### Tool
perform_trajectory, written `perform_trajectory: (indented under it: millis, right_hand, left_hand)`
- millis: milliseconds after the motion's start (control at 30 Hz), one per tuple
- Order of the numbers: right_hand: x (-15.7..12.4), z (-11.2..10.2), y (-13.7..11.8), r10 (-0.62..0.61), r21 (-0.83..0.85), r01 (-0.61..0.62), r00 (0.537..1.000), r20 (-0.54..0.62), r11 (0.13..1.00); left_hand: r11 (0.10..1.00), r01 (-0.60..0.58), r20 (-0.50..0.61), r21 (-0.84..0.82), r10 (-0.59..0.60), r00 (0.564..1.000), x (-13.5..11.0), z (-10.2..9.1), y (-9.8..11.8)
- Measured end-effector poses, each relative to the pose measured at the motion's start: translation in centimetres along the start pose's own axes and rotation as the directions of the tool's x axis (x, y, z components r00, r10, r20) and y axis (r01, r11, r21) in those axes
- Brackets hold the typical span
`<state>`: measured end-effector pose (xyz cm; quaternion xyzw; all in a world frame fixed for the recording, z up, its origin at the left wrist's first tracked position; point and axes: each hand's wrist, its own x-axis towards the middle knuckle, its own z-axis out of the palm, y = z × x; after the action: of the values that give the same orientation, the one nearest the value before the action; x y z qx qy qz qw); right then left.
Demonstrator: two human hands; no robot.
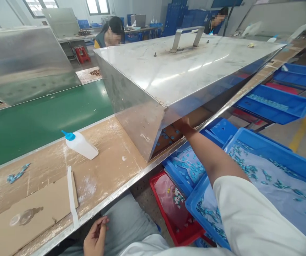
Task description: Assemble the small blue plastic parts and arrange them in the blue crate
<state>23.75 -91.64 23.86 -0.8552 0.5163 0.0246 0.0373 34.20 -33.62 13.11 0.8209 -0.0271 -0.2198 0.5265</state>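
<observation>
My right hand [182, 122] reaches in under the open side of a large metal hood [139, 117]. Its fingers are hidden in the shade there. Beside it, small blue discs [168, 134] lie on a brown surface inside the hood. My left hand [96, 233] rests by my lap, below the bench edge, its fingers curled in and nothing visible between them. A white squeeze bottle with a blue nozzle [82, 144] lies tipped on the brown-covered bench [110, 153]. Nearer to me, a cardboard sheet [46, 206] is taped down, and small blue pieces [18, 174] lie beyond it.
Blue trays [262, 135] of small blue-green pieces stand along my right, with a red tray [166, 220] lower down. A green belt [48, 113] runs behind the bench. Another metal hood [22, 64] stands at left. Two people [107, 35] sit farther back.
</observation>
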Motion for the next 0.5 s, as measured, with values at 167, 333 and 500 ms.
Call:
perform_trajectory:
  millis: [167,333,500]
  right_hand:
    - [0.7,0.9,0.5,-0.001,0.059,0.003,1.0,-0.03,0.998]
    - [1.1,1.7,1.1,-0.014,0.053,0.017,0.999,-0.045,0.998]
    - [0.3,0.7,0.9,0.01,0.148,-0.007,1.0,-0.023,0.989]
  left_hand:
    - [0.998,-0.058,-0.059,-0.001,0.058,0.997,-0.2,0.4,0.1]
    - [0.996,-0.094,-0.052,-0.013,0.093,0.994,0.5,0.3,-0.5]
    - [0.995,-0.1,-0.045,0.032,0.101,0.994,1.7,-0.7,-1.0]
